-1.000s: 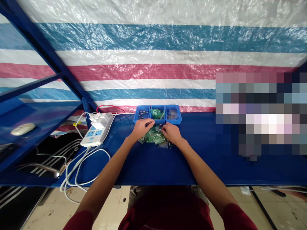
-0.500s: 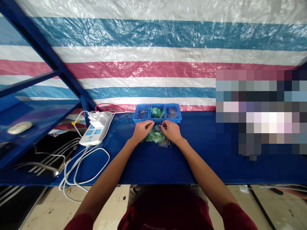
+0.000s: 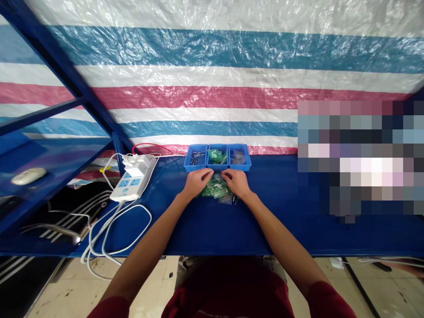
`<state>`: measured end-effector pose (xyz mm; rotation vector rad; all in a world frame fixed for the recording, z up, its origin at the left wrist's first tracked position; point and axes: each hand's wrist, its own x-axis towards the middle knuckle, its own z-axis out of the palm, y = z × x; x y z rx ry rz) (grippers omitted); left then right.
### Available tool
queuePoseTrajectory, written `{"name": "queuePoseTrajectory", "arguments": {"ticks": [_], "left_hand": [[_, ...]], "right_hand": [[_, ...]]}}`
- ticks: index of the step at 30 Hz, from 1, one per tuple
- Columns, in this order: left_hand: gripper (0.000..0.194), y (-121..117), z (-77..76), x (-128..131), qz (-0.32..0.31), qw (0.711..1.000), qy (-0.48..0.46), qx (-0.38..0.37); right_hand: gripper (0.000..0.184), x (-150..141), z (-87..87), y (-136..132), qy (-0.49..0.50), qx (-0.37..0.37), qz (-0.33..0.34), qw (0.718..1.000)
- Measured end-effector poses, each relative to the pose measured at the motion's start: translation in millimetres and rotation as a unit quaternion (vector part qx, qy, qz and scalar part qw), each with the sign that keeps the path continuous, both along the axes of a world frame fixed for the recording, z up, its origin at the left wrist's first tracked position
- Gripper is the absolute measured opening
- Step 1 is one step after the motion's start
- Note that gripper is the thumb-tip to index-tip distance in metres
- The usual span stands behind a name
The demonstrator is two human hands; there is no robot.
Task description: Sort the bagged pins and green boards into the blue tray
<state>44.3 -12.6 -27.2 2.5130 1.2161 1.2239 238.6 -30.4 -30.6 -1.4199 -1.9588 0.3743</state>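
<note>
My left hand (image 3: 196, 183) is closed at the left side of a loose pile of small green and clear packets (image 3: 217, 187), thumb and fingertips pinched together. Whether anything is between them is too small to tell. Opposite it, my right hand (image 3: 237, 182) pinches a thin metal piece (image 3: 222, 172) above the pile's far right edge. Loose metal pieces (image 3: 236, 199) poke out by the right wrist. Just beyond both hands stand three joined blue bins: the left bin (image 3: 195, 168) holds metal pieces, the middle bin (image 3: 217, 167) green packets, the right bin (image 3: 240, 167) clear greyish packets.
A white power strip (image 3: 127, 192) with plugged adapters lies left on the blue table (image 3: 218, 234), its white cables (image 3: 107, 229) looping over the front edge. A striped plastic sheet (image 3: 198, 97) hangs behind. A white mouse (image 3: 29, 176) sits far left. The right side is blurred out.
My left hand has drawn back slightly from the left bin, and its fingertips have come closer to the right hand's. The right hand stays pinched over the pile.
</note>
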Motion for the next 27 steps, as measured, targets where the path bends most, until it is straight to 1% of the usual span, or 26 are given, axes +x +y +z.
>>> {"name": "queuePoseTrajectory", "arguments": {"ticks": [4,9,11,15,18,21,25,27], "left_hand": [[0.028,-1.3,1.3,0.1,-0.001,1.0,-0.002,-0.01],[0.028,-3.9,5.7,1.1,-0.024,0.999,-0.019,-0.01],[0.028,-4.3,6.0,1.3,-0.031,0.999,-0.032,-0.002],[0.028,-4.0,3.7,1.6,-0.04,0.998,-0.047,0.004],[0.029,-4.8,2.2,3.7,-0.065,0.997,-0.035,-0.005],[0.027,-7.1,1.6,7.3,-0.084,0.996,-0.024,-0.012],[0.03,-9.1,2.5,10.2,-0.078,0.996,-0.02,-0.022],[0.034,-9.7,3.8,10.5,-0.072,0.997,-0.017,-0.035]], "right_hand": [[0.021,-0.7,2.6,-0.2,0.046,0.0,-0.023,0.999],[0.022,-2.2,7.6,-2.2,0.155,-0.05,-0.024,0.986],[0.024,-2.4,7.8,-2.7,0.177,-0.056,-0.025,0.982],[0.037,-3.7,8.4,-4.3,0.173,-0.023,-0.036,0.984],[0.045,-6.3,9.4,-6.6,0.162,-0.002,-0.025,0.986],[0.05,-9.5,9.2,-9.0,0.151,0.002,-0.011,0.988],[0.056,-11.2,7.8,-10.7,0.149,-0.001,-0.003,0.989],[0.055,-10.5,7.3,-10.6,0.152,-0.005,0.002,0.988]]}}
